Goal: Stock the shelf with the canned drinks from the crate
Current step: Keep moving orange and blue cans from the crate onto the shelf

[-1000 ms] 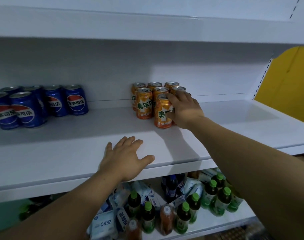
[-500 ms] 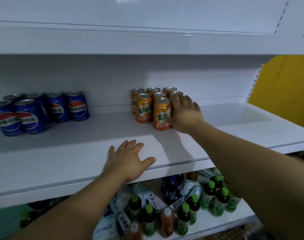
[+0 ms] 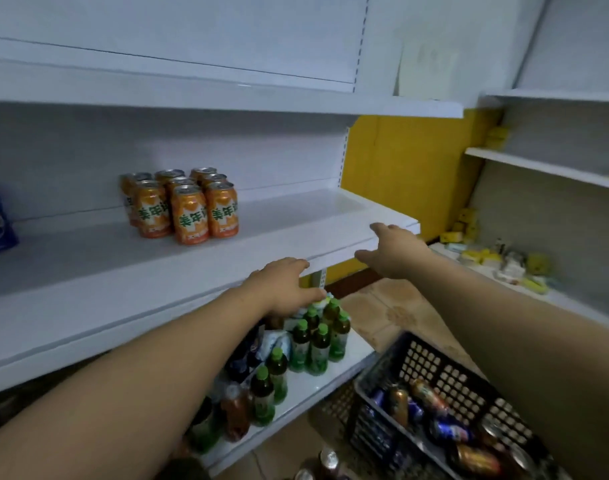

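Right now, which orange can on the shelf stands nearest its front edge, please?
The middle front orange can; it alone juts out ahead of the others.

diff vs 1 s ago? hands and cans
The right hand let go of the orange cans and drew back rightward, toward the shelf's front corner, open and empty. The left hand slid off the shelf top to its front edge. The view swung right, so the black crate now shows. The orange cans stay upright in their cluster.
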{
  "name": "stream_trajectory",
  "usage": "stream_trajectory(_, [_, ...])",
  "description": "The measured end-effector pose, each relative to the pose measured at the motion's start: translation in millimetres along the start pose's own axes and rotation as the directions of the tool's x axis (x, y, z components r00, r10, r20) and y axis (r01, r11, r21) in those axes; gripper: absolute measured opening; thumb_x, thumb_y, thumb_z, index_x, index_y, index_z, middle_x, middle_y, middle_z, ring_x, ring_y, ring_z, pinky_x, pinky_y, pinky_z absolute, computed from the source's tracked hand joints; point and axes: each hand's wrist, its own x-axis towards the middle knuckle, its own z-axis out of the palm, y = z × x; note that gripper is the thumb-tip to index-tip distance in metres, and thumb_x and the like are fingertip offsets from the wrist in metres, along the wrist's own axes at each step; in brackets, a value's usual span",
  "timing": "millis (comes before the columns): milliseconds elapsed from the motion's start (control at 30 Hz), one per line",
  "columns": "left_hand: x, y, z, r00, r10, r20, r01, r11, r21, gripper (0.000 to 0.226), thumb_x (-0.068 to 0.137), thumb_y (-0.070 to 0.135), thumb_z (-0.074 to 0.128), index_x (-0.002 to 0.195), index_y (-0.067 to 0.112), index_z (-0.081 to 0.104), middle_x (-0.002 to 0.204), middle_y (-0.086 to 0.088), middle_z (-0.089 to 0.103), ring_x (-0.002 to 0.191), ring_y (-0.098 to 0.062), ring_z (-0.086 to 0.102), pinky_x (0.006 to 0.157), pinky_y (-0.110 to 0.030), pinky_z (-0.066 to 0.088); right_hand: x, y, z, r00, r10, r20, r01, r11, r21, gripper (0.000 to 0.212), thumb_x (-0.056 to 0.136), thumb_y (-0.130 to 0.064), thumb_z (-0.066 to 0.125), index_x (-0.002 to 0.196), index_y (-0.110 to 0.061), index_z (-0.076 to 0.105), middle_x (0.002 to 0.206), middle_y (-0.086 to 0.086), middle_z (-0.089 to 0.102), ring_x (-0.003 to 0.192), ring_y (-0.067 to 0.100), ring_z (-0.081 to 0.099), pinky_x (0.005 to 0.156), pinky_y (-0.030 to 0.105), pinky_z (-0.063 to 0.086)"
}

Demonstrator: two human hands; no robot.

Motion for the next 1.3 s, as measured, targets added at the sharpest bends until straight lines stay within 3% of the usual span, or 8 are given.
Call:
stream_trajectory(67, [4.9, 40.1, 22.6, 0.994, 0.099, 0.051, -0.098, 0.995, -0.03, 0.079, 0.079, 0.065, 0.058, 0.143, 0.025, 0.037, 0.149, -0.003, 0.04, 0.13, -0.024, 0.043, 0.106, -0.041, 0.039, -22.6, 42.0, -1.4, 0.993, 0.113, 0.025, -0.114, 0.993, 0.031, 0.079, 0.091, -0.06, 0.052, 0.153, -0.022, 0.02, 0.152, 0.011, 0.034, 0.123, 0.034, 0.049, 0.094, 0.047, 0.049])
stream_trajectory(167, [5.3, 94.0, 64.2, 0.957, 0.239, 0.163, -0.234, 0.971, -0.051, 0.08, 0.086, 0.054, 0.059, 0.15, 0.019, 0.026, 0.156, -0.002, 0.028, 0.14, -0.021, 0.031, 0.113, -0.035, 0.03, -58.6, 105.2, 6.6, 0.963, 0.267, 0.041, -0.269, 0.961, 0.066, 0.08, 0.088, -0.063, 0.054, 0.151, -0.022, 0.026, 0.15, 0.009, 0.039, 0.126, 0.032, 0.047, 0.098, 0.044, 0.047])
stream_trajectory(367, [19.8, 167.6, 156.8, 0.816, 0.404, 0.413, -0.416, 0.907, -0.065, 0.08, 0.087, 0.057, 0.056, 0.15, 0.02, 0.023, 0.156, -0.001, 0.025, 0.141, -0.021, 0.028, 0.113, -0.036, 0.029, -124.7, 212.5, 49.9, 0.848, 0.515, 0.127, -0.529, 0.838, 0.133, 0.079, 0.09, -0.057, 0.055, 0.153, -0.021, 0.026, 0.155, 0.006, 0.035, 0.138, 0.028, 0.038, 0.11, 0.039, 0.036])
stream_trajectory(500, [39.9, 196.7, 217.7, 0.737, 0.452, 0.503, -0.461, 0.88, -0.114, 0.071, 0.085, 0.051, 0.062, 0.144, 0.022, 0.036, 0.141, -0.002, 0.044, 0.122, -0.02, 0.048, 0.1, -0.034, 0.042, -149.4, 269.0, 100.9, 0.745, 0.629, 0.225, -0.666, 0.725, 0.178, 0.078, 0.091, -0.057, 0.054, 0.153, -0.02, 0.024, 0.152, 0.008, 0.039, 0.135, 0.029, 0.042, 0.108, 0.039, 0.038])
stream_trajectory(700, [93.6, 210.5, 310.6, 0.648, 0.394, 0.652, -0.412, 0.901, -0.135, 0.073, 0.084, 0.051, 0.062, 0.146, 0.023, 0.033, 0.141, -0.002, 0.045, 0.122, -0.021, 0.048, 0.099, -0.033, 0.042, -143.9, 335.7, 184.0, 0.648, 0.657, 0.385, -0.754, 0.624, 0.205, 0.057, 0.092, -0.05, 0.054, 0.136, -0.015, 0.045, 0.13, 0.01, 0.056, 0.115, 0.028, 0.055, 0.091, 0.034, 0.047])
stream_trajectory(933, [175.3, 210.5, 425.8, 0.61, 0.285, 0.739, -0.283, 0.95, -0.133, 0.075, 0.083, 0.053, 0.061, 0.146, 0.023, 0.034, 0.147, -0.001, 0.04, 0.128, -0.02, 0.044, 0.105, -0.038, 0.04, -111.8, 406.1, 296.5, 0.549, 0.638, 0.54, -0.826, 0.511, 0.236, 0.059, 0.097, -0.042, 0.053, 0.146, -0.015, 0.037, 0.141, 0.011, 0.049, 0.124, 0.028, 0.049, 0.091, 0.028, 0.038])
stream_trajectory(1067, [217.4, 210.4, 499.9, 0.583, 0.245, 0.774, -0.215, 0.966, -0.144, 0.072, 0.085, 0.048, 0.062, 0.145, 0.02, 0.035, 0.147, -0.001, 0.038, 0.129, -0.021, 0.043, 0.102, -0.031, 0.038, -90.1, 439.5, 374.2, 0.512, 0.625, 0.589, -0.852, 0.456, 0.257, 0.055, 0.093, -0.044, 0.056, 0.14, -0.02, 0.041, 0.132, 0.011, 0.055, 0.114, 0.027, 0.054, 0.091, 0.034, 0.043])
stream_trajectory(1300, [265.9, 209.1, 634.6, 0.515, 0.229, 0.826, -0.105, 0.973, -0.204, 0.069, 0.081, 0.047, 0.067, 0.139, 0.021, 0.04, 0.141, 0.0, 0.045, 0.122, -0.023, 0.049, 0.104, -0.038, 0.041, -68.6, 487.2, 509.8, 0.346, 0.655, 0.672, -0.937, 0.209, 0.278, 0.073, 0.092, -0.042, 0.06, 0.148, -0.01, 0.027, 0.14, 0.016, 0.048, 0.124, 0.032, 0.05, 0.102, 0.039, 0.041])
